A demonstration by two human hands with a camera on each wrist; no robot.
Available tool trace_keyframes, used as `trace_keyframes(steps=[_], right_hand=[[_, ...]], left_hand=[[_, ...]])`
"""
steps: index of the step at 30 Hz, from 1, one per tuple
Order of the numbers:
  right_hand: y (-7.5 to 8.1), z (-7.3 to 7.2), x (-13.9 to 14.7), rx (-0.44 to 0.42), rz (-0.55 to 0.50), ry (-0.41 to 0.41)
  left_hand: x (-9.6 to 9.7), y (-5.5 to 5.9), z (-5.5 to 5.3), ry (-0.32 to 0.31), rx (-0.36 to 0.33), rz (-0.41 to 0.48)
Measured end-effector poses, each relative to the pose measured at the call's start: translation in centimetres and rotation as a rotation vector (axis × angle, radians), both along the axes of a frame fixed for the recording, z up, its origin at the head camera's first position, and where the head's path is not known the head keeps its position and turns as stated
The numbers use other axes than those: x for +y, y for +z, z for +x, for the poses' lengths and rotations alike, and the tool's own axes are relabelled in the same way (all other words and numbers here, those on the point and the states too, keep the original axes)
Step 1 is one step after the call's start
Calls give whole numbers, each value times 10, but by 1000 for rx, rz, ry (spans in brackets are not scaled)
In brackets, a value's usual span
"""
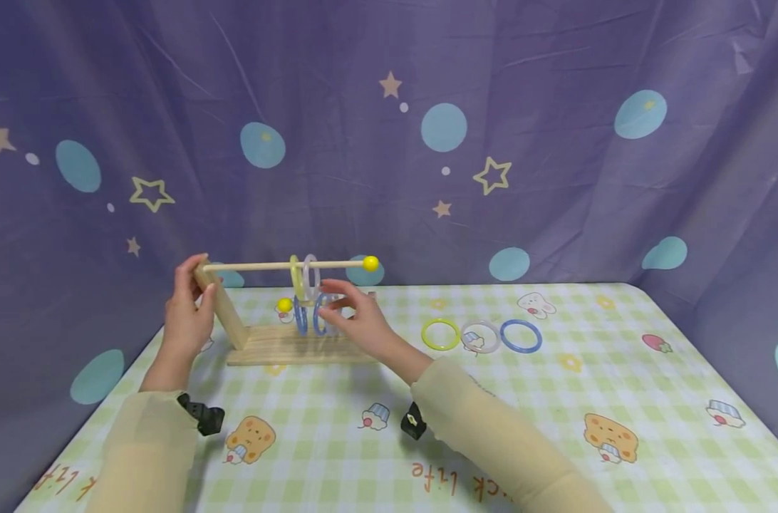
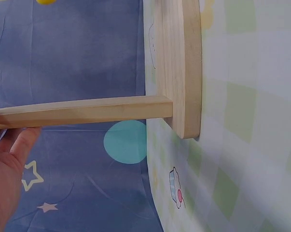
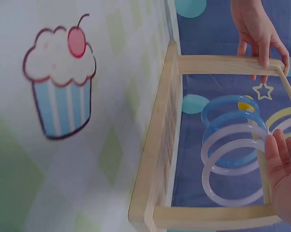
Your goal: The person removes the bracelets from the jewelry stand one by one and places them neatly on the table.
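1. Your left hand [image 1: 190,310] pinches the top of the left post [image 1: 225,306], thumb on one side and fingers on the other. If you pull or lean on it, the wooden rack [image 1: 267,345] could tip or slide on the cloth.

2. Your right hand [image 1: 363,324] is by the rings, thumb and finger apart. I can't tell if the tips touch a ring. If you close them too soon, you may grab the wrong ring, because so many are close together.

3. A yellow ring [image 1: 294,271] and a pale ring [image 1: 306,276] hang side by side on the top rod [image 1: 254,267]. If you push one, it may bump the other along.

4. The yellow ball [image 1: 370,263] sits at the rod's right end. If you tug a ring there crooked, it could catch on the ball and shake the rack.

5. Blue rings [image 3: 232,99] and pale rings [image 3: 232,143] hang on the lower rod [image 3: 265,188], just below. Your fingers could knock them and make them swing.

6. Yellow, clear and blue loops [image 1: 521,350] lie on the table to the right. A low sleeve could sweep them out of their row.
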State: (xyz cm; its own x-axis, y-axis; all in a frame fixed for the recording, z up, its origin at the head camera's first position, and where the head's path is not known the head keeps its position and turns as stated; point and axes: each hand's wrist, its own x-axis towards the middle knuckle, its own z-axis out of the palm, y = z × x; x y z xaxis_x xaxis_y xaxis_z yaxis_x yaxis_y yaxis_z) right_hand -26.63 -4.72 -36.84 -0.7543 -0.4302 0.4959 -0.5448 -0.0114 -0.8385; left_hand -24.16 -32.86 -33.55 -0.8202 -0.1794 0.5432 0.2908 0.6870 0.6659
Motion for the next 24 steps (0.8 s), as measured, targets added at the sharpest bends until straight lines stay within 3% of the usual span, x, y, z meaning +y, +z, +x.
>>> trace_keyframes(steps=[10,12,19,24], right_hand=[[11,8,-8,-9,43,3],[7,5,-11,-12,43,-1],[8,6,-12,-1,47,-46],[9,6,-11,-37,3,-91]], left_hand=[[0,0,-1,1,4,2],[0,0,-1,4,4,2],[0,0,0,-1,14,-2],[0,0,0,-2,18,-2]])
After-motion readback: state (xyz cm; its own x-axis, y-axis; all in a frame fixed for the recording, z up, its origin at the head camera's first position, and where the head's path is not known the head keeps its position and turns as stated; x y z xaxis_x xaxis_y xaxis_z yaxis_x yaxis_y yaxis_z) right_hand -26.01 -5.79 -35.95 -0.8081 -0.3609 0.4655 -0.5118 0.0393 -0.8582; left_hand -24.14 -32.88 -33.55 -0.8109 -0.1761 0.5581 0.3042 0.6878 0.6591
